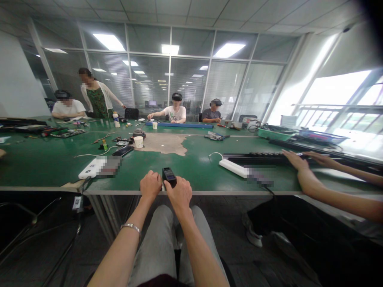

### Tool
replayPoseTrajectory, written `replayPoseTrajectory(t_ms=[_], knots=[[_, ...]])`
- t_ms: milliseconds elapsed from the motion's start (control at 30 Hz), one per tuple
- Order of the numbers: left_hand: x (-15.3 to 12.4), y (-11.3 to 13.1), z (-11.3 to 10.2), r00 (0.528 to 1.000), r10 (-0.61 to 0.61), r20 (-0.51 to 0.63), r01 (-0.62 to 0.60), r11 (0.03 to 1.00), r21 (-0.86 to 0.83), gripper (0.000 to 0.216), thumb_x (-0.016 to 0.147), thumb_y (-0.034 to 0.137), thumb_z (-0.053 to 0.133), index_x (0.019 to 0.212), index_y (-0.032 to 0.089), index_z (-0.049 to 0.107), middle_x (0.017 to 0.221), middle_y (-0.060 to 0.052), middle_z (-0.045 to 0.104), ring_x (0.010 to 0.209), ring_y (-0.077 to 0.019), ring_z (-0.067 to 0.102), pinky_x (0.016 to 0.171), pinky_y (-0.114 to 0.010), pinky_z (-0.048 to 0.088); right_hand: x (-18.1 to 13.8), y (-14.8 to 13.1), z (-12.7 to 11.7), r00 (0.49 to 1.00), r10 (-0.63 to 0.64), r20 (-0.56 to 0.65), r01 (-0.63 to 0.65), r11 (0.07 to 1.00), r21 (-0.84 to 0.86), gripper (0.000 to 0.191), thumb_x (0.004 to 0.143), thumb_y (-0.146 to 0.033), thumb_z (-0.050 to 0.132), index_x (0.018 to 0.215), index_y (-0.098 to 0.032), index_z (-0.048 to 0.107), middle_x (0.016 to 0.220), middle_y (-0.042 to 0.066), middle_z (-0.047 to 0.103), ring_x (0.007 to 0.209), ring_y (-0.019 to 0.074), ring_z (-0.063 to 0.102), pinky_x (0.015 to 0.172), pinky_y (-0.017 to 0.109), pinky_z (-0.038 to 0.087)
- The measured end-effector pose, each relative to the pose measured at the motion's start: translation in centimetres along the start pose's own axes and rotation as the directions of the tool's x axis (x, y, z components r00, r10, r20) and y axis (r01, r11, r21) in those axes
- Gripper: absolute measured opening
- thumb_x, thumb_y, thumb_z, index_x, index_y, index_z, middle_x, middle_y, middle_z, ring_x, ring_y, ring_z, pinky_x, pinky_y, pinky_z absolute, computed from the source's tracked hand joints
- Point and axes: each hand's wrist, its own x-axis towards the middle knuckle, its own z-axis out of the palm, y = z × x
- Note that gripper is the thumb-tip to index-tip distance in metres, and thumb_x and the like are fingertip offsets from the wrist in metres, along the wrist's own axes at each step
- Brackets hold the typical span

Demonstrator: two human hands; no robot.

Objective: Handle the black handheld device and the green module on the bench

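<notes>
My right hand [180, 193] grips a small black box-shaped device [169, 175] with a little screen on its upper face, held at the front edge of the green table [203, 171]. Close beside it, my left hand [150, 184] is closed, its fingers curled at the table edge. Whatever those fingers hold, if anything, is hidden from me. The two hands are only a narrow gap apart, and the device stands up between them, nearer the right thumb.
A white power bank [89, 169] lies left, a white power strip [233, 168] right. Ahead are a paper cup [138, 142], a phone [123, 150] and a brown sheet [164, 142]. At right, a co-worker's hands [296, 159] touch a long black rail [254, 156]. Several people are across the table.
</notes>
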Motion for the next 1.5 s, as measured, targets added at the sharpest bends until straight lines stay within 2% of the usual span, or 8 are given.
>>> replayPoseTrajectory(t_ms=[333,600,900,1233,1500], knots=[[-0.1,0.2,-0.2,1.000,-0.007,0.000,0.007,1.000,-0.008,0.046,0.097,0.041,0.029,0.093,0.020,0.070,0.099,-0.009,0.058,0.089,-0.0177,0.057,0.072,-0.026,0.038,-1.4,1.0,0.8,1.000,-0.014,-0.007,0.014,0.999,0.031,0.039,0.082,-0.048,0.062,0.105,-0.017,0.060,0.097,0.012,0.064,0.094,0.0259,0.056,0.082,0.034,0.036],[-0.2,0.1,-0.2,1.000,0.006,-0.027,-0.006,1.000,0.004,0.047,0.097,0.041,0.029,0.090,0.020,0.070,0.097,-0.009,0.058,0.087,-0.0172,0.057,0.070,-0.026,0.038,-1.7,1.2,0.7,0.999,-0.020,-0.025,0.022,0.997,0.068,0.041,0.082,-0.047,0.062,0.108,-0.016,0.059,0.099,0.012,0.063,0.095,0.0253,0.055,0.083,0.033,0.037],[-0.2,0.1,-0.3,1.000,-0.001,0.003,0.001,1.000,-0.018,0.046,0.097,0.040,0.029,0.092,0.020,0.070,0.100,-0.009,0.058,0.088,-0.0173,0.057,0.071,-0.026,0.038,-1.4,0.9,1.0,0.999,0.004,-0.033,-0.002,0.998,0.070,0.041,0.081,-0.049,0.062,0.105,-0.017,0.061,0.099,0.012,0.064,0.093,0.0259,0.056,0.082,0.033,0.037],[-0.1,0.0,0.0,1.000,0.004,-0.009,-0.004,1.000,-0.019,0.047,0.097,0.042,0.028,0.092,0.020,0.070,0.099,-0.009,0.058,0.087,-0.0175,0.056,0.070,-0.026,0.037,-1.1,0.5,1.3,1.000,-0.001,-0.031,0.003,0.997,0.075,0.029,0.084,-0.044,0.060,0.095,-0.018,0.061,0.093,0.010,0.064,0.091,0.0241,0.055,0.081,0.032,0.036],[-0.1,0.0,-0.1,1.000,-0.008,0.002,0.008,1.000,-0.017,0.047,0.097,0.043,0.030,0.092,0.020,0.070,0.100,-0.010,0.058,0.089,-0.0179,0.057,0.072,-0.026,0.038,0.0,-0.3,0.4,0.994,-0.037,-0.099,0.051,0.988,0.147,0.028,0.085,-0.042,0.057,0.094,-0.017,0.061,0.091,0.009,0.063,0.091,0.0229,0.054,0.082,0.031,0.038]])
